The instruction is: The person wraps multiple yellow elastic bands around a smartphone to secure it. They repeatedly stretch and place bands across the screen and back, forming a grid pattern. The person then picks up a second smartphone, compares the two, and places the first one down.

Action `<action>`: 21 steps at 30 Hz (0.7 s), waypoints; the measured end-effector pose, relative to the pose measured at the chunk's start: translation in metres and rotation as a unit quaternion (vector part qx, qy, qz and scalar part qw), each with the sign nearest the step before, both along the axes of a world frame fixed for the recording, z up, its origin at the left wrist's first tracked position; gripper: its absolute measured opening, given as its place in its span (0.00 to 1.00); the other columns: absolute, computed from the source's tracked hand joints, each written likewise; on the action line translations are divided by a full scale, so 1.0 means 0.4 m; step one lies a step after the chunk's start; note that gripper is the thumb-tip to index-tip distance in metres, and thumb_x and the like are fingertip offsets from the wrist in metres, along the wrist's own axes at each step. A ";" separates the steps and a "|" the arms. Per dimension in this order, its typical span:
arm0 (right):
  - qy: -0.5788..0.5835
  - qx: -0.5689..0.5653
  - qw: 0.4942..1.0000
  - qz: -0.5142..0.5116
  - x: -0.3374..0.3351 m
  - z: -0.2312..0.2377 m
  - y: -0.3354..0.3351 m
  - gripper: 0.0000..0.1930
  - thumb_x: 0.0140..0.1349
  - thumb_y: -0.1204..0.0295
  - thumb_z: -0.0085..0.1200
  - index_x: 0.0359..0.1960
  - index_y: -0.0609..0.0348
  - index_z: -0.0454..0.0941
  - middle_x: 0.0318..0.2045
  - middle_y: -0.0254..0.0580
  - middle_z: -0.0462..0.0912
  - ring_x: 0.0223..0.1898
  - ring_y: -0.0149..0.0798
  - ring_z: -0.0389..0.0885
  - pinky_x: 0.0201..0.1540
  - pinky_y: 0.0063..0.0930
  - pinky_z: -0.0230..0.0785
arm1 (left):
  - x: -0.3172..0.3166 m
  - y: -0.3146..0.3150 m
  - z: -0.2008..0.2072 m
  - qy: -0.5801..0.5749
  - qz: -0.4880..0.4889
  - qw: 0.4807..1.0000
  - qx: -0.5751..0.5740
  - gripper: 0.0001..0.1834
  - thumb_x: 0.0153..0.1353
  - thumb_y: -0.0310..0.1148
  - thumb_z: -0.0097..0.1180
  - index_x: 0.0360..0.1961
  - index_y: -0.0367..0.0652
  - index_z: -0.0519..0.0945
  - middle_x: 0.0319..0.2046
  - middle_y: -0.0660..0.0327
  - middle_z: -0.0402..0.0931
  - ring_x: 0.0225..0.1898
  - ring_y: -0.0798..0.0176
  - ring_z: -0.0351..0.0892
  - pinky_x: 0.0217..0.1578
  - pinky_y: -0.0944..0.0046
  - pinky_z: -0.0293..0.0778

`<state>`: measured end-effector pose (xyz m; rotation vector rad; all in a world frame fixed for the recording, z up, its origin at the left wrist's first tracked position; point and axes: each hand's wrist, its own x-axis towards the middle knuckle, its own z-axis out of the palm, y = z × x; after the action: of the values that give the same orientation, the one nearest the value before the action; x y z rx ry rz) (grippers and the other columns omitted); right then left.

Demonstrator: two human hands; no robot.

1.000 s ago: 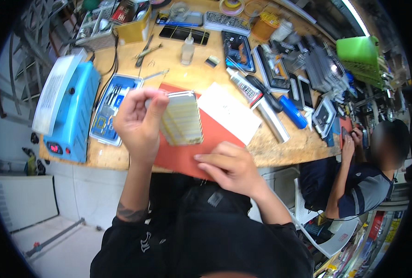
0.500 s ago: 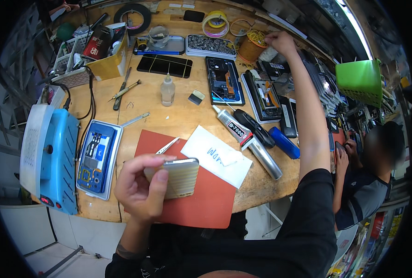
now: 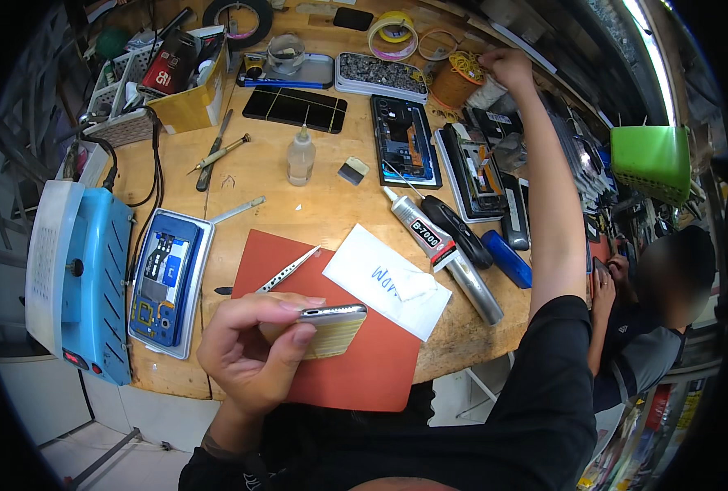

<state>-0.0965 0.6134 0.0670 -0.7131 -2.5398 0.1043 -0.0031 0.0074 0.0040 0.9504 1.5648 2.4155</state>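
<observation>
My left hand (image 3: 253,348) grips a phone (image 3: 338,337) between thumb and fingers above an orange-red mat (image 3: 364,380). The phone's bottom edge with its port faces up, and one face looks yellowish with pale stripes. Far off to the right, my right hand (image 3: 509,69) is stretched out beside an orange tub (image 3: 454,86) heaped with yellow rubber bands (image 3: 467,65). Its fingertips are pinched together at the bands; what is between them is too small to make out. Under the left hand, tweezers (image 3: 290,270) lie on the mat next to a white paper (image 3: 380,270).
An adhesive tube (image 3: 425,233), a blue cylinder (image 3: 507,260) and a needle bottle (image 3: 301,159) stand or lie around the mat. Opened phones (image 3: 167,278) rest left and right. A blue machine (image 3: 94,278) is at the left edge; a co-worker (image 3: 638,344) sits at the right.
The phone in my left hand has tilted so its port edge shows more, and it sits slightly lower and to the right. My right hand stays by the rubber bands. The whole view has shifted slightly.
</observation>
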 end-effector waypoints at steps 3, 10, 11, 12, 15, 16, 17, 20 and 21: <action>-0.019 0.007 1.000 0.014 0.008 -0.005 0.005 0.12 0.56 0.58 0.70 0.37 0.47 0.93 0.38 0.45 0.91 0.43 0.45 0.90 0.51 0.38 0.79 | 0.000 0.001 0.001 0.004 -0.001 1.000 -0.009 0.13 0.64 0.20 0.65 0.47 0.34 0.75 0.39 0.50 0.82 0.45 0.52 0.87 0.49 0.55 0.84; -0.058 0.021 0.998 0.026 -0.015 -0.011 -0.007 0.11 0.56 0.59 0.70 0.37 0.47 0.93 0.38 0.46 0.91 0.44 0.48 0.89 0.51 0.41 0.79 | -0.003 0.000 -0.005 0.002 -0.007 1.000 -0.005 0.14 0.64 0.20 0.66 0.48 0.34 0.75 0.40 0.51 0.81 0.46 0.51 0.87 0.50 0.54 0.84; -0.043 0.017 0.999 0.017 -0.011 -0.004 -0.015 0.11 0.56 0.60 0.70 0.37 0.48 0.93 0.38 0.46 0.91 0.44 0.48 0.89 0.51 0.41 0.79 | -0.004 -0.001 -0.006 0.000 -0.007 1.000 -0.004 0.14 0.64 0.20 0.66 0.47 0.33 0.75 0.40 0.51 0.81 0.46 0.51 0.88 0.50 0.54 0.84; -0.031 0.015 0.999 -0.016 -0.004 0.004 -0.028 0.11 0.56 0.60 0.69 0.38 0.48 0.93 0.38 0.46 0.91 0.45 0.49 0.89 0.51 0.41 0.79 | -0.004 -0.001 -0.006 0.001 -0.008 1.000 -0.001 0.14 0.64 0.20 0.66 0.47 0.33 0.75 0.40 0.51 0.82 0.46 0.51 0.88 0.50 0.54 0.84; -0.008 0.092 0.995 -0.025 0.046 0.026 -0.087 0.11 0.57 0.61 0.69 0.39 0.48 0.93 0.37 0.47 0.91 0.44 0.50 0.89 0.51 0.42 0.79 | -0.006 -0.004 -0.004 0.001 -0.013 1.000 -0.002 0.14 0.64 0.19 0.66 0.47 0.33 0.75 0.39 0.50 0.82 0.47 0.51 0.88 0.50 0.54 0.84; 0.009 0.084 0.996 -0.023 0.071 0.030 -0.110 0.11 0.57 0.61 0.69 0.39 0.48 0.93 0.37 0.47 0.91 0.43 0.50 0.89 0.51 0.41 0.79 | -0.007 -0.005 -0.003 0.005 -0.016 1.000 -0.004 0.14 0.64 0.19 0.66 0.47 0.33 0.75 0.39 0.49 0.82 0.47 0.50 0.88 0.50 0.54 0.84; 0.015 0.077 0.997 -0.027 0.096 0.030 -0.134 0.11 0.57 0.60 0.69 0.39 0.48 0.93 0.36 0.47 0.91 0.43 0.49 0.90 0.51 0.41 0.79 | -0.007 -0.006 -0.003 0.006 -0.016 1.000 -0.005 0.14 0.64 0.19 0.66 0.47 0.33 0.75 0.39 0.49 0.82 0.47 0.50 0.88 0.50 0.54 0.84; -0.111 -0.021 0.994 -0.010 0.114 0.005 -0.192 0.12 0.57 0.61 0.69 0.40 0.48 0.93 0.36 0.47 0.91 0.41 0.47 0.90 0.51 0.39 0.79 | -0.002 -0.006 -0.002 0.001 -0.019 1.000 -0.004 0.13 0.64 0.19 0.66 0.46 0.34 0.75 0.39 0.48 0.83 0.46 0.51 0.88 0.49 0.55 0.84; -0.170 -0.066 0.983 0.006 0.117 -0.009 -0.202 0.12 0.56 0.61 0.70 0.40 0.48 0.93 0.36 0.47 0.91 0.40 0.46 0.90 0.50 0.39 0.79 | 0.000 -0.005 -0.002 -0.003 -0.014 1.000 -0.002 0.13 0.64 0.19 0.66 0.46 0.34 0.75 0.39 0.48 0.83 0.46 0.51 0.88 0.49 0.55 0.84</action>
<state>-0.0499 0.5326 0.0635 -0.8273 -2.8845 0.1680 -0.0031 0.0055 0.0031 0.9579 1.5427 2.3937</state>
